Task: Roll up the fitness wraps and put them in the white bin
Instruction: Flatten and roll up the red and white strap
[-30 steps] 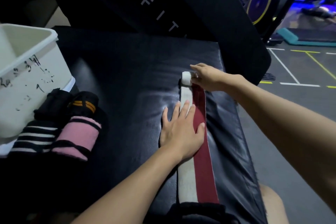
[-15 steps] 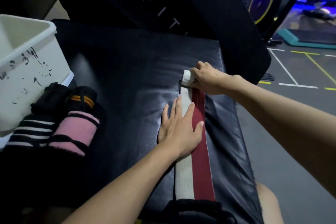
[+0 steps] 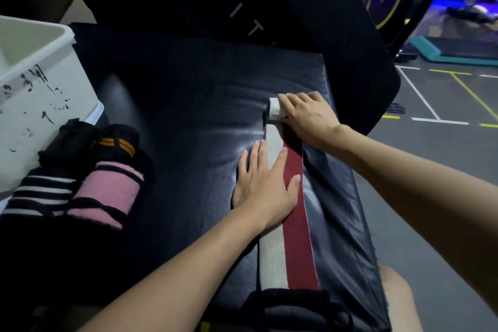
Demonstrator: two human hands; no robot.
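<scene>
Fitness wrap (image 3: pixel 292 226), red and white: laid lengthwise near the desk's (image 3: pixel 175 105) right edge, far end rolled. Right hand (image 3: pixel 307 113): fingers curled round the roll. Left hand (image 3: pixel 265 186): fingers straight, pressing the strip flat. White bin (image 3: pixel 40 105): left edge.

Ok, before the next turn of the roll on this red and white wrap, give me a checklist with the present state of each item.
1. Right hand grips the rolled end: ok.
2. Left hand lies flat, pinning the red and white wrap to the bench pad: ok.
3. Unrolled length lies straight: ok.
4. Roll tightness: cannot tell.
5. White bin within view, open top: ok.
6. Wrap's near end free of the black item: cannot tell.
</scene>
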